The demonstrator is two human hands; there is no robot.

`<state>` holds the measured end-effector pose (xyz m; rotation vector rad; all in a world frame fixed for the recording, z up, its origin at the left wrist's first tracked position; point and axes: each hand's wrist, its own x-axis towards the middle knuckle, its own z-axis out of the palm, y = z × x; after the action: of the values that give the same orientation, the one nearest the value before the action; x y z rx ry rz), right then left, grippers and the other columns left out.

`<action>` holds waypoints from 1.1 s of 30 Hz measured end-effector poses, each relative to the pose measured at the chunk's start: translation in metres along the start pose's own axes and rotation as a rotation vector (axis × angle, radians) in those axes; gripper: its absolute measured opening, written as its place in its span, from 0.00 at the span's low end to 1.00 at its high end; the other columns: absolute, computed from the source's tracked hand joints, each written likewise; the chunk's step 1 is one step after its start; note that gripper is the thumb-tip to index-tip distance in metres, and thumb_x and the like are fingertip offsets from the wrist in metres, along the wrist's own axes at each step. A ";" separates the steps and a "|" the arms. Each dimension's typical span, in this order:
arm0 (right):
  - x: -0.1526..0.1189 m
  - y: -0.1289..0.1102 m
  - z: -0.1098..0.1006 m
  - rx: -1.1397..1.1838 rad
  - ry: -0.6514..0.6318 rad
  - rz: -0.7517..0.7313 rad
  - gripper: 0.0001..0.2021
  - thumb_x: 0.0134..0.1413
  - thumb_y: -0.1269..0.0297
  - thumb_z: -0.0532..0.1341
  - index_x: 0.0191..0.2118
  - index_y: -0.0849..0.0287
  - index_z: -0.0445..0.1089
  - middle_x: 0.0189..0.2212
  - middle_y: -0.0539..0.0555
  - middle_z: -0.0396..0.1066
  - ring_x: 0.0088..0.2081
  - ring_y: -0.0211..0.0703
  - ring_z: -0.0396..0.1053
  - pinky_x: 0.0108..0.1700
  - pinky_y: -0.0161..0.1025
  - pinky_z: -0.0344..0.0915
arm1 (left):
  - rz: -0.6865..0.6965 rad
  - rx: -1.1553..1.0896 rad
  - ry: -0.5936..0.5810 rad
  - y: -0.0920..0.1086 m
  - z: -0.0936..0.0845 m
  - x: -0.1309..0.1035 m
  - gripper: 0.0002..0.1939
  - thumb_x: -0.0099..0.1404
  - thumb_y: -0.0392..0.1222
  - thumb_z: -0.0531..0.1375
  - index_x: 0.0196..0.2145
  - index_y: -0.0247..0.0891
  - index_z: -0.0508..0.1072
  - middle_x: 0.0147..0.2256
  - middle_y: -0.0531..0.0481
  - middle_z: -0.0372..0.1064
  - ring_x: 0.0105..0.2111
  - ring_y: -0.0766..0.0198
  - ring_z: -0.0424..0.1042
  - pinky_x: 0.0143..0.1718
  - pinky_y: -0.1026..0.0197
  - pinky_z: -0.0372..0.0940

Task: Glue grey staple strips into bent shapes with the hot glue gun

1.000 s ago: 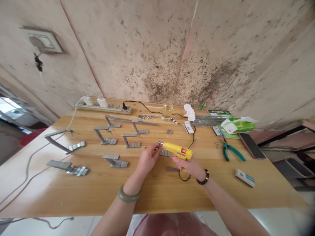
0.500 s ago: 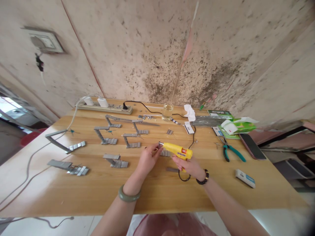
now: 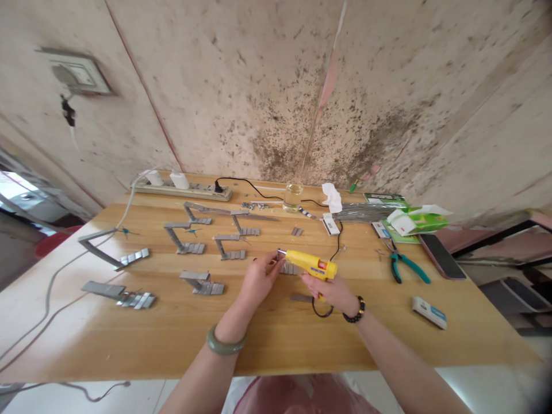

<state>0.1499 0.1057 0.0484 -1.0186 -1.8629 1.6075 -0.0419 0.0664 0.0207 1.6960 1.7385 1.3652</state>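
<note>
My right hand [image 3: 330, 289] is wrapped round the handle of a yellow hot glue gun [image 3: 307, 262], whose metal nozzle points left. The nozzle tip lies right at the fingertips of my left hand [image 3: 261, 276]. Those left fingers are pinched together; what they hold is mostly hidden behind them and the nozzle. Just under the gun, a small grey slatted piece [image 3: 290, 268] shows on the table. A flat grey strip [image 3: 301, 298] lies below the gun, near its black cable loop. Left of my hands stand several grey angled pieces on slatted bases, such as one grey stand [image 3: 233, 255].
Along the back are a power strip [image 3: 190, 189], a glass of yellowish liquid [image 3: 293, 198] and a bundle of grey strips [image 3: 364, 211]. To the right lie teal-handled pliers [image 3: 407, 267], a phone [image 3: 442, 256] and a small white-blue box [image 3: 429, 313]. Cables cross the table's left side.
Almost nothing differs. Both hands and the glue gun hold the same position, and the view has shifted only very slightly.
</note>
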 end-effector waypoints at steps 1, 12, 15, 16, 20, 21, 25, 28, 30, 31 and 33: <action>0.000 0.000 0.000 0.000 0.002 -0.001 0.13 0.51 0.52 0.58 0.26 0.56 0.62 0.14 0.43 0.56 0.15 0.33 0.54 0.20 0.33 0.57 | 0.000 0.001 -0.004 0.000 0.000 0.000 0.09 0.62 0.43 0.56 0.38 0.39 0.73 0.33 0.49 0.75 0.33 0.62 0.73 0.36 0.62 0.66; -0.003 0.003 -0.001 -0.004 -0.001 -0.012 0.13 0.52 0.53 0.58 0.25 0.56 0.63 0.14 0.43 0.57 0.16 0.33 0.55 0.21 0.32 0.57 | -0.006 -0.003 0.001 -0.002 0.000 -0.001 0.10 0.62 0.43 0.56 0.40 0.39 0.73 0.34 0.48 0.75 0.33 0.62 0.73 0.35 0.64 0.66; -0.005 0.005 -0.002 -0.009 -0.010 -0.027 0.13 0.52 0.53 0.58 0.25 0.57 0.63 0.14 0.44 0.56 0.17 0.33 0.55 0.22 0.33 0.59 | 0.004 -0.014 0.001 -0.001 0.000 -0.001 0.11 0.62 0.43 0.56 0.40 0.38 0.73 0.35 0.48 0.75 0.33 0.63 0.73 0.35 0.64 0.66; -0.005 0.005 -0.002 -0.013 -0.010 -0.030 0.13 0.52 0.53 0.58 0.25 0.57 0.63 0.15 0.44 0.57 0.18 0.34 0.56 0.23 0.33 0.60 | 0.006 -0.016 0.000 -0.001 0.000 -0.001 0.11 0.62 0.43 0.56 0.40 0.38 0.73 0.35 0.48 0.75 0.33 0.63 0.73 0.35 0.64 0.66; -0.008 0.006 -0.003 -0.041 -0.008 -0.016 0.13 0.52 0.54 0.59 0.25 0.57 0.63 0.14 0.44 0.58 0.18 0.34 0.56 0.23 0.32 0.59 | 0.000 -0.020 -0.003 0.001 -0.001 -0.001 0.11 0.62 0.44 0.56 0.40 0.38 0.73 0.34 0.48 0.75 0.32 0.63 0.73 0.35 0.64 0.66; -0.008 0.006 -0.003 -0.051 -0.007 -0.009 0.13 0.52 0.54 0.59 0.24 0.57 0.63 0.14 0.44 0.58 0.18 0.34 0.56 0.23 0.33 0.59 | -0.004 -0.024 -0.001 0.001 -0.001 -0.001 0.12 0.62 0.44 0.56 0.40 0.38 0.73 0.34 0.48 0.75 0.32 0.63 0.73 0.35 0.64 0.66; -0.011 0.002 -0.002 -0.072 0.006 0.003 0.15 0.53 0.53 0.58 0.23 0.57 0.61 0.14 0.45 0.57 0.18 0.34 0.56 0.24 0.33 0.58 | -0.009 -0.041 0.005 0.000 0.001 -0.001 0.12 0.62 0.44 0.56 0.40 0.37 0.73 0.35 0.48 0.75 0.32 0.63 0.73 0.35 0.64 0.67; -0.012 -0.003 -0.001 -0.070 0.009 0.002 0.15 0.53 0.54 0.58 0.23 0.58 0.61 0.14 0.45 0.57 0.18 0.34 0.55 0.24 0.34 0.57 | -0.005 -0.039 0.005 -0.002 0.002 -0.001 0.11 0.62 0.44 0.56 0.40 0.38 0.73 0.35 0.48 0.75 0.32 0.64 0.73 0.35 0.64 0.66; -0.012 -0.004 -0.001 -0.068 0.008 -0.003 0.15 0.53 0.54 0.57 0.23 0.58 0.60 0.14 0.45 0.56 0.18 0.34 0.55 0.24 0.34 0.57 | -0.001 -0.032 0.003 -0.002 0.002 -0.001 0.11 0.62 0.44 0.57 0.39 0.39 0.73 0.36 0.49 0.75 0.32 0.64 0.73 0.35 0.64 0.66; -0.012 -0.004 -0.001 -0.068 0.007 -0.005 0.15 0.53 0.54 0.57 0.23 0.58 0.60 0.14 0.45 0.56 0.18 0.34 0.55 0.24 0.34 0.57 | 0.002 -0.028 0.001 -0.002 0.002 -0.001 0.10 0.62 0.44 0.57 0.39 0.39 0.73 0.36 0.49 0.75 0.32 0.64 0.73 0.35 0.64 0.66; -0.012 -0.004 -0.001 -0.071 0.008 -0.005 0.15 0.53 0.53 0.57 0.23 0.58 0.60 0.14 0.45 0.56 0.18 0.34 0.55 0.24 0.34 0.57 | 0.002 -0.025 0.004 -0.002 0.002 0.000 0.10 0.62 0.44 0.56 0.39 0.39 0.73 0.36 0.49 0.75 0.32 0.64 0.73 0.35 0.65 0.66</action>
<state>0.1570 0.0965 0.0534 -1.0474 -1.9277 1.5418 -0.0416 0.0671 0.0179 1.6836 1.7154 1.3861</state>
